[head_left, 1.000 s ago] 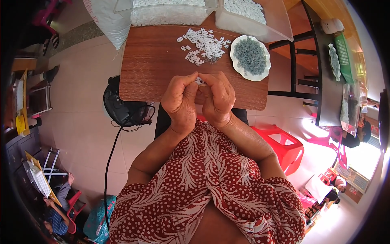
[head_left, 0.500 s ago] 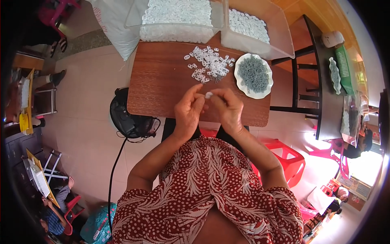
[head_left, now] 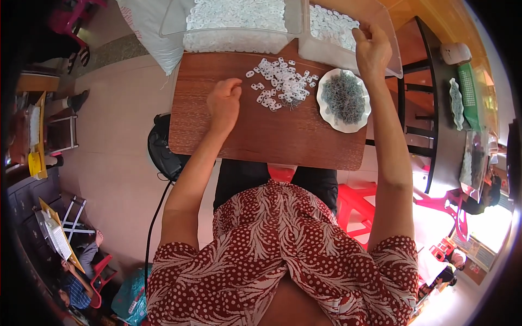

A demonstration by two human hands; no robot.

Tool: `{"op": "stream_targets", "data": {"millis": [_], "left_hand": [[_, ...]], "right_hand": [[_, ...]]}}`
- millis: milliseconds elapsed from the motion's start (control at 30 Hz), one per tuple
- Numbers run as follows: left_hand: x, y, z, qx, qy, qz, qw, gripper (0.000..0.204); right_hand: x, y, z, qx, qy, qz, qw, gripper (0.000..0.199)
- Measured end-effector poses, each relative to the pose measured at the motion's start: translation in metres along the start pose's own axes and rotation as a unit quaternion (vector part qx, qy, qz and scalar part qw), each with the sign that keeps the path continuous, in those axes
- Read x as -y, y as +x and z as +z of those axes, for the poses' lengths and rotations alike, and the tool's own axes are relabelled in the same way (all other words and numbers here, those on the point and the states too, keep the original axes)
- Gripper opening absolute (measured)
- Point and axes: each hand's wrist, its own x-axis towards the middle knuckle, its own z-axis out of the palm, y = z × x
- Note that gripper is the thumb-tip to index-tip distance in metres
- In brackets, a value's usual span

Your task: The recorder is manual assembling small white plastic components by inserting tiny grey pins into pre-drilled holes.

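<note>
- So your right grip point(head_left: 374, 51) is now reaching up over the right-hand bin point(head_left: 329, 54); half a second ago you were holding both grips together near the front edge of the worktop point(head_left: 206, 125).
- Its fingers are curling with the thumb near them, but I can't tell if you're pinching anything.
- Your left grip point(head_left: 223, 103) is pulling away to the left, now hovering near the pile of white pieces point(head_left: 284, 79). Fingers are bending inward; can't tell if they're pressing shut.
- That pile is sitting mid-worktop, same as before.
- The wavy plate point(head_left: 353, 129) of grey bits point(head_left: 342, 98) is also staying put, right of the pile.
</note>
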Motion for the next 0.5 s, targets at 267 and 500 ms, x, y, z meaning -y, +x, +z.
{"op": "stream_targets", "data": {"millis": [267, 500], "left_hand": [[0.011, 0.005, 0.035, 0.03, 0.217, 0.121, 0.968, 0.021], [0.009, 0.007, 0.033, 0.039, 0.203, 0.124, 0.97, 0.015]], "right_hand": [[0.032, -0.093, -0.003, 0.078, 0.115, -0.022, 0.99, 0.014], [0.037, -0.136, -0.004, 0.113, 0.181, 0.023, 0.977, 0.012]]}}
